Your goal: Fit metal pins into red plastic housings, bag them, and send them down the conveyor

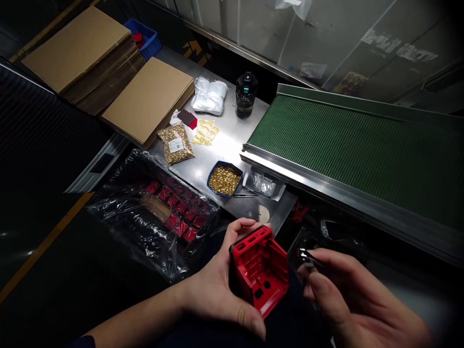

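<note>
My left hand is wrapped round a red plastic housing with a black outer side. The housing is tilted, and its hollow inside with ribs and small holes faces me. To its right, my right hand pinches a small shiny metal part between thumb and fingers; its exact kind is unclear. A gap separates that part from the housing. On the metal table beyond my hands stands a blue tray of small gold-coloured metal pieces, with a dark thin tool beside it.
Left of me, a plastic-lined box holds several red-and-black housings. A bag of gold pieces, yellow stickers, cardboard stacks, white bags and a dark bottle are farther back. A green conveyor runs along the right.
</note>
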`<state>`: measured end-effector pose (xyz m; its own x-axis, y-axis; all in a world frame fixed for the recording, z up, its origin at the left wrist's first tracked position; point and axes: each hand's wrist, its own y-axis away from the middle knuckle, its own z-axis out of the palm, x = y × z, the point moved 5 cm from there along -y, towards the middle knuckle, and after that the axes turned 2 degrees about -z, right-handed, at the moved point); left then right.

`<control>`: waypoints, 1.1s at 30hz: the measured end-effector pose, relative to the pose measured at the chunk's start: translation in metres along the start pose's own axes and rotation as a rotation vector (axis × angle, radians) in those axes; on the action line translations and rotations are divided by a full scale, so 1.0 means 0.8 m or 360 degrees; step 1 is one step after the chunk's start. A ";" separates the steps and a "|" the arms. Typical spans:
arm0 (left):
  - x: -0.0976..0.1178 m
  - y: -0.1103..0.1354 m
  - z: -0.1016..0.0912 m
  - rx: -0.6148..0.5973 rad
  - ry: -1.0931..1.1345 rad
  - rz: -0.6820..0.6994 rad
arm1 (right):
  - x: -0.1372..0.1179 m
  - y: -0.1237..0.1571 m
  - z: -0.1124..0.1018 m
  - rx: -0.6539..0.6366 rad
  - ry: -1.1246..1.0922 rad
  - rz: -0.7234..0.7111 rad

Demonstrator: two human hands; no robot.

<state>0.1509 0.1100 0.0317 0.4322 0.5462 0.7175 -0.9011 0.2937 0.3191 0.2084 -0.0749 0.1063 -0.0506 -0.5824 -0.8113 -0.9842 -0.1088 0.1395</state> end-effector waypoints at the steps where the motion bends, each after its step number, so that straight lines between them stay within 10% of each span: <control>1: 0.001 0.000 -0.002 0.0040 -0.0111 0.0023 | 0.008 -0.005 -0.001 -0.0004 0.0034 -0.0008; 5: 0.012 0.002 -0.012 0.0270 -0.0773 0.0176 | 0.074 -0.042 0.010 0.0030 0.0165 0.0026; 13: 0.008 0.004 -0.030 0.0350 -0.1227 0.0212 | 0.256 -0.068 0.150 -0.0866 0.0714 0.0207; 22: -0.034 0.010 -0.060 0.0521 -0.0938 -0.0472 | 0.305 -0.107 0.306 -0.0894 0.1105 -0.0322; 33: -0.041 0.022 -0.048 0.0481 -0.0858 -0.0620 | 0.345 -0.132 0.318 -0.0831 0.1191 -0.0425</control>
<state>0.1227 0.1276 -0.0102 0.7157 -0.0388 0.6973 -0.6899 0.1160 0.7146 0.2554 -0.0189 -0.2765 0.4650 -0.8314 -0.3042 -0.7383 -0.5538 0.3849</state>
